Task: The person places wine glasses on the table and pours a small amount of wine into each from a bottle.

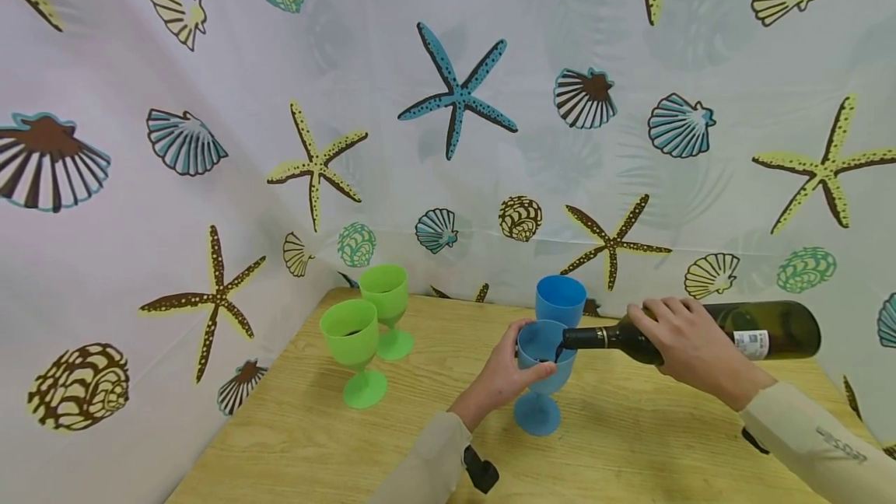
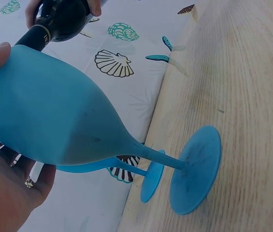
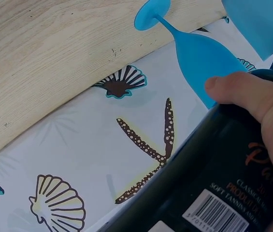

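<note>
My right hand [image 1: 689, 344] grips a dark wine bottle [image 1: 777, 329], tipped nearly level with its neck pointing left. The bottle's mouth is over the rim of the nearer blue goblet [image 1: 537, 414], and dark liquid shows at the mouth. Around that goblet's bowl, my left hand [image 1: 505, 376] curls its fingers and thumb. In the left wrist view the goblet's foot [image 2: 196, 169] stands on the wooden table. Just behind it is a second blue goblet [image 1: 560, 298], partly hidden by the first. The right wrist view shows the bottle's printed label [image 3: 216, 212] up close.
Two green goblets, a nearer one [image 1: 350, 341] and a farther one [image 1: 385, 302], stand at the table's left side with dark contents visible inside. A white cloth [image 1: 392, 61] printed with shells and starfish hangs behind and left of the wooden table [image 1: 294, 442].
</note>
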`<state>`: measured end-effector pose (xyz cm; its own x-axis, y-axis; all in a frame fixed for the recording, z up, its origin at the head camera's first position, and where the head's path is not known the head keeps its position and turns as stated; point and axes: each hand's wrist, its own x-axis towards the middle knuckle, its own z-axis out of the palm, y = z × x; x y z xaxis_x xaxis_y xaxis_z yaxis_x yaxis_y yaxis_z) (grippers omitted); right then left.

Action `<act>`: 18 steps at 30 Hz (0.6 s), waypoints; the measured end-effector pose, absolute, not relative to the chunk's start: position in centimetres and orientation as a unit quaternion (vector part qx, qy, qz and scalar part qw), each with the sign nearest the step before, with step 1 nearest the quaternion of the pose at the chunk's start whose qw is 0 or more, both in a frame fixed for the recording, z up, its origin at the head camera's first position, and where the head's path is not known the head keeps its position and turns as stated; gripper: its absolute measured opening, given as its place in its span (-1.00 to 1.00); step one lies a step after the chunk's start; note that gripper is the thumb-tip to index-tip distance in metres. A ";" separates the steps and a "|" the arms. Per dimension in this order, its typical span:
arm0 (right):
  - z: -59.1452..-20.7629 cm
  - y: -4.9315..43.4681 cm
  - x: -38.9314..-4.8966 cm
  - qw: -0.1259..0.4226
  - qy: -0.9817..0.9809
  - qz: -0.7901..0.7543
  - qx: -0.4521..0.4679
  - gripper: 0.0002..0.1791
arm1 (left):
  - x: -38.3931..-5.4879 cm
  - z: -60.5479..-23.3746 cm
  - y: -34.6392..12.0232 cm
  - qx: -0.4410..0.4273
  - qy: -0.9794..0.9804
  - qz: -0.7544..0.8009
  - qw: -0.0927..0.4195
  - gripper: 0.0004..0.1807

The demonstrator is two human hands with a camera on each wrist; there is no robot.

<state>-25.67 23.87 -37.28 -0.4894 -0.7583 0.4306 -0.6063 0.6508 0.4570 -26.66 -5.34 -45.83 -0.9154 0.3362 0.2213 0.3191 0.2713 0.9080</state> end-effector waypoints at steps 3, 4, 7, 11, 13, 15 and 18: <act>-37.3 23.9 -25.7 0.311 -0.853 -0.123 0.400 -0.11 | -26.7 -45.9 -5.3 0.206 0.796 0.570 0.008 -0.20; -37.3 23.9 -25.7 0.311 -0.853 -0.124 0.400 -0.11 | -26.7 -45.9 -5.3 0.207 0.795 0.570 0.009 -0.20; -37.3 23.9 -25.6 0.312 -0.853 -0.124 0.400 -0.11 | -26.7 -45.9 -5.3 0.207 0.795 0.570 0.009 -0.20; -37.2 23.9 -25.6 0.312 -0.852 -0.124 0.400 -0.12 | -26.7 -45.8 -5.3 0.207 0.796 0.569 0.008 -0.20; -37.2 23.8 -25.6 0.312 -0.852 -0.125 0.400 -0.12 | -26.7 -45.8 -5.3 0.208 0.796 0.569 0.008 -0.20; -37.2 23.8 -25.6 0.312 -0.852 -0.126 0.400 -0.13 | -26.7 -45.8 -5.3 0.209 0.796 0.568 0.008 -0.20; -37.1 23.8 -25.6 0.313 -0.852 -0.126 0.401 -0.13 | -26.7 -45.8 -5.3 0.209 0.796 0.568 0.009 -0.21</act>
<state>-25.60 23.84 -37.14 -0.4831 -0.7621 0.4310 -0.6040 0.6465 0.4661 -26.72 -5.35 -45.83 -0.9122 0.3439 0.2230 0.3224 0.2660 0.9085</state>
